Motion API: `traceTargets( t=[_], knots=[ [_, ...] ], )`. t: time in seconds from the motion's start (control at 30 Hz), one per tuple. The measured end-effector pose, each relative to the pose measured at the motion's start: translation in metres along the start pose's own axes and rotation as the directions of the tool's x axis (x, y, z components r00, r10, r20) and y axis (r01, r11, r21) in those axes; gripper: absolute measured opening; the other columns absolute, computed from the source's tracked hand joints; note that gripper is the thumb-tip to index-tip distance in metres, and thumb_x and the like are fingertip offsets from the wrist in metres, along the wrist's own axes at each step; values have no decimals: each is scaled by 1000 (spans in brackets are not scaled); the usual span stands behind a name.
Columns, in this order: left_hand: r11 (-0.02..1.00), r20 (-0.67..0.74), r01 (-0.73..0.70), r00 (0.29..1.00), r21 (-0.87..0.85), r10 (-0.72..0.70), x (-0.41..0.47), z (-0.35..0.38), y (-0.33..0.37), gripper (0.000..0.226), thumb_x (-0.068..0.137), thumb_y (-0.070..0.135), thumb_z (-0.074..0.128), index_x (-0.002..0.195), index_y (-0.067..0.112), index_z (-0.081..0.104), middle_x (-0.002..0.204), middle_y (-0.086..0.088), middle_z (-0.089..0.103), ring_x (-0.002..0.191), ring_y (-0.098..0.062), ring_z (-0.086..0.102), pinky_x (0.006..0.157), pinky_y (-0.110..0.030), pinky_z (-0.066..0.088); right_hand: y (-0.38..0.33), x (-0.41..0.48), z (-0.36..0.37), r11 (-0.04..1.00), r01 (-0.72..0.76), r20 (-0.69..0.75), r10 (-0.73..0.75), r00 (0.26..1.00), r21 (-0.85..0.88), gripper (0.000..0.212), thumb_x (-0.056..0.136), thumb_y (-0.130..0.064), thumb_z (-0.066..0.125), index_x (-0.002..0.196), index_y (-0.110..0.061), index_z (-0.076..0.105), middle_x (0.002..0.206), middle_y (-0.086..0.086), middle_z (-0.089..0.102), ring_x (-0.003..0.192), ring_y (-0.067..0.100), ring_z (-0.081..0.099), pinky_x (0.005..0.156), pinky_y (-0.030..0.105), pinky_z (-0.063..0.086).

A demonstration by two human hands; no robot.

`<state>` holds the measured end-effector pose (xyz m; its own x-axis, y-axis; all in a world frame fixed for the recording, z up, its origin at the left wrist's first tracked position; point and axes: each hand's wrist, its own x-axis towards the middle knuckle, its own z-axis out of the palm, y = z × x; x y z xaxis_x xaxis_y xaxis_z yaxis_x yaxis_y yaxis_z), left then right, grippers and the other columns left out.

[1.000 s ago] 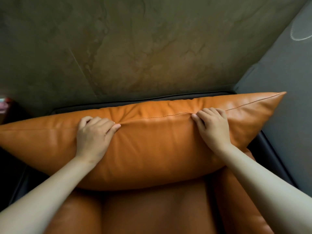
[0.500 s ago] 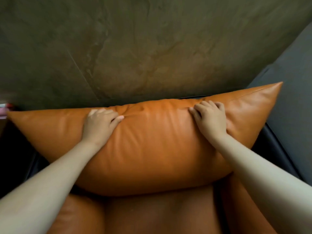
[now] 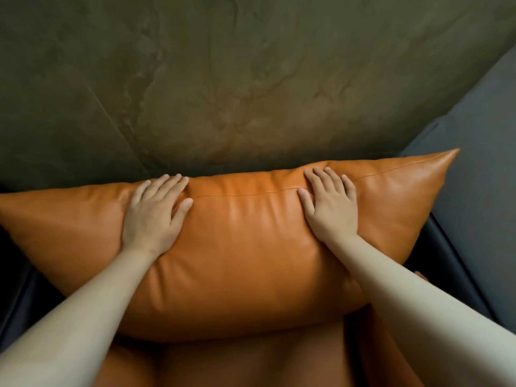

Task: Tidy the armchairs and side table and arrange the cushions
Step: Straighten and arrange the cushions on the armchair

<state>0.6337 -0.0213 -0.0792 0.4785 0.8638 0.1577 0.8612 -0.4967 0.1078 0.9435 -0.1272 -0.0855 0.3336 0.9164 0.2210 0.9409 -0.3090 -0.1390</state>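
across the back of the armchair seat [image 3: 251, 364], a large orange leather cushion [image 3: 245, 247] stands on its long edge and leans away from the camera. its lower edge overlaps the orange seat, which shows below it between the two forearms. a stitched seam runs along the cushion near its top. the right corner points up and to the right, in front of a grey panel [image 3: 474, 163]. the left corner reaches the left edge of the view. the leather is creased in soft vertical folds between the hands.

the left hand [image 3: 152, 216] lies flat on the upper left part of the cushion. its fingers [image 3: 170, 185] are straight and close together, with the tips at the top edge, and the thumb is spread out to the right. the right hand [image 3: 331, 208] lies flat on the upper right part. its fingers [image 3: 321, 177] are straight and slightly spread, with the tips just past the seam, and the thumb points up on the left side of the hand. both hands press on the leather with wide, flat fingers, and neither grips or pinches it. the two hands are well apart, with a bare stretch of cushion between them. bare forearms come up from the lower corners of the view.

a dark armchair frame [image 3: 446, 261] shows at the right of the cushion, and a dark edge shows at the left too. behind the cushion is a mottled green-brown wall [image 3: 223, 79].
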Motion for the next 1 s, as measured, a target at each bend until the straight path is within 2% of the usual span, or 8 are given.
traceTargets(
  t=[0.2, 0.27, 0.33, 0.4, 0.47, 0.7, 1.0],
  knots=[
    [1000, 45, 5, 999, 28, -6, -6, -14, 8, 64, 95, 51, 16, 143, 19, 44, 144, -2, 49, 136, -19, 41, 111, -40, 28, -1, -5, -17, 1000, 4, 76, -5, 997, 8, 71, 89, -61, 8, 143, -28, 41, 153, -3, 37, 146, 17, 22, 118, 38, 7],
    [996, 20, 21, 1000, -87, -20, -14, -23, 23, 62, 95, 49, 20, 147, 19, 37, 148, -2, 44, 138, -20, 38, 112, -41, 29, -12, -15, -28, 998, 29, 58, -32, 998, 62, 71, 88, -65, 16, 145, -28, 38, 154, -2, 35, 146, 18, 20, 118, 39, 6],
    [981, 39, 0, 999, -195, 7, -26, -27, 48, 63, 94, 51, 23, 149, 23, 30, 153, 0, 35, 142, -19, 30, 115, -44, 25, -31, -29, -34, 987, 114, 40, -119, 992, 110, 70, 87, -66, 26, 146, -28, 38, 154, -1, 35, 146, 21, 21, 118, 43, 5],
    [987, 90, -91, 991, -129, 103, -38, -23, 69, 65, 92, 58, 23, 151, 30, 23, 157, 3, 26, 146, -19, 21, 117, -50, 16, -50, -41, -31, 970, 213, 63, -221, 973, 118, 70, 89, -67, 29, 147, -29, 36, 156, -1, 32, 147, 22, 18, 117, 47, 5],
    [986, 153, -167, 974, -5, 166, -41, -15, 76, 67, 91, 65, 16, 151, 33, 22, 158, 3, 24, 147, -20, 16, 116, -56, 11, -58, -46, -23, 964, 250, 111, -259, 960, 90, 71, 91, -70, 23, 150, -31, 30, 158, -2, 27, 149, 22, 12, 117, 49, 4],
    [981, 159, -176, 974, 88, 160, -25, 7, 69, 73, 90, 67, 17, 152, 30, 21, 160, 0, 19, 148, -20, 10, 117, -53, 13, -54, -34, 3, 971, 226, 122, -235, 964, 80, 72, 90, -74, 21, 151, -37, 22, 159, -4, 21, 149, 21, 9, 117, 51, 5],
    [979, 153, -170, 977, 114, 152, -17, 17, 66, 72, 91, 65, 22, 153, 28, 19, 160, 0, 16, 149, -19, 7, 117, -53, 12, -55, -25, 16, 970, 229, 90, -236, 968, 83, 71, 90, -73, 22, 150, -37, 26, 158, -1, 26, 148, 23, 13, 117, 51, 6]
  ],
)
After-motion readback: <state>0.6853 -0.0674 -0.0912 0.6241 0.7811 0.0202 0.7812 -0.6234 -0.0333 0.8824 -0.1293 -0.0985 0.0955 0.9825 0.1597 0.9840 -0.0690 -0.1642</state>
